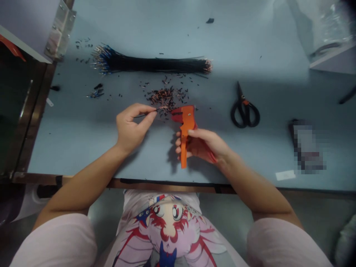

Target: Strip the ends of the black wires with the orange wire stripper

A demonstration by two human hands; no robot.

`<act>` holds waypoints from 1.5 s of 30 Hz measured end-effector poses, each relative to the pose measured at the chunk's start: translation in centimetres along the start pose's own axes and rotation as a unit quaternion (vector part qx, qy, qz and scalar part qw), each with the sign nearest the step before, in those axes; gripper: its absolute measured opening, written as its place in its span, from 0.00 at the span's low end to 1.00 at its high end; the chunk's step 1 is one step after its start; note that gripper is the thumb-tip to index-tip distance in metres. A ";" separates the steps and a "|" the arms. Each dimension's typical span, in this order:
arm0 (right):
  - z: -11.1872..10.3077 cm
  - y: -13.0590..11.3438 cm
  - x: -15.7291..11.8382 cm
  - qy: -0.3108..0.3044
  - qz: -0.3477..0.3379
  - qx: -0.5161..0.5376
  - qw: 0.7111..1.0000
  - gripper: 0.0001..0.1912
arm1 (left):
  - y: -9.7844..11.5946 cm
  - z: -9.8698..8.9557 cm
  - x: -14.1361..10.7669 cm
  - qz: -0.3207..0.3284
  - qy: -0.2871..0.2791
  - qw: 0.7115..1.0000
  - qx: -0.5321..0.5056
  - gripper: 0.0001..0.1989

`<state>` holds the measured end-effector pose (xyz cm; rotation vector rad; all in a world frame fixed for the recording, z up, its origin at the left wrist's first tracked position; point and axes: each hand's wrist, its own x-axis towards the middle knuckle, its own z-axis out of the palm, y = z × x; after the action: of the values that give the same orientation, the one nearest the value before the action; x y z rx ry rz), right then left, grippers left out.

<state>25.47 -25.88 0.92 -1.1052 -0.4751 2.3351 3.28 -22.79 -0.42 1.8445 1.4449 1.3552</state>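
Note:
Between the thumb and forefinger of my left hand [134, 126] is a thin black wire [141, 115], its end pointing right. My right hand [207, 144] is wrapped round the handles of an orange and red wire stripper [188, 120], held upright with its jaws facing left. A small gap lies between the wire's end and the jaws. Just beyond both hands is a pile of copper and black wire scraps [164, 97]. Behind that pile lies a long bundle of black wires [155, 65], with blue and silver terminals at its left end and bared copper at its right.
Black-handled scissors [245, 109] lie to the right, with a blurred-out phone-like object [306, 145] farther right. Several blue terminal pieces [95, 93] sit at the left. A white label [285, 175] is near the table's front edge [211, 188]. Clear plastic [336, 26] is at the back right.

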 end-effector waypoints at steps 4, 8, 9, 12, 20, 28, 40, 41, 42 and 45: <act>-0.2 0.6 0.8 0.004 -0.004 -0.017 1.000 0.14 | -0.4 0.2 -0.1 -0.013 0.012 1.000 -0.009 0.02; -0.2 0.7 0.7 0.016 -0.027 -0.024 0.999 0.14 | -0.6 0.4 -0.2 -0.031 0.009 0.998 -0.046 0.04; -0.1 0.6 0.6 0.007 -0.035 -0.023 0.999 0.15 | -0.6 0.4 -0.2 -0.039 0.007 0.998 -0.053 0.04; -0.1 0.5 0.4 -0.030 -0.048 -0.022 0.998 0.17 | -0.5 0.5 -0.3 -0.054 0.007 0.996 -0.068 0.04; -0.5 0.8 0.7 -0.072 -0.074 -0.062 0.993 0.17 | -0.3 0.6 -0.2 -0.063 0.010 0.993 -0.098 0.05; -0.2 1.2 0.6 -0.105 -0.152 -0.166 0.969 0.18 | -0.1 0.1 -0.7 0.020 -0.040 0.996 -0.083 0.08; -0.2 1.4 0.5 -0.022 -0.210 -0.136 0.968 0.18 | 0.6 -0.3 -0.3 0.120 -0.004 0.990 0.078 0.05; -0.2 1.4 0.6 -0.010 -0.200 -0.113 0.973 0.18 | 0.7 -0.3 -0.3 0.108 -0.004 0.991 0.077 0.05; -0.3 1.3 0.6 -0.006 -0.186 -0.090 0.978 0.17 | 0.7 -0.3 -0.4 0.096 -0.003 0.993 0.073 0.05; -0.3 1.3 0.6 -0.039 -0.125 -0.037 0.991 0.15 | 0.6 -0.2 -0.7 0.068 -0.008 0.997 0.026 0.04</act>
<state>25.00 -26.57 -0.27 -0.9300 -0.6939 2.1607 3.41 -23.68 -0.10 2.0148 1.3813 1.3750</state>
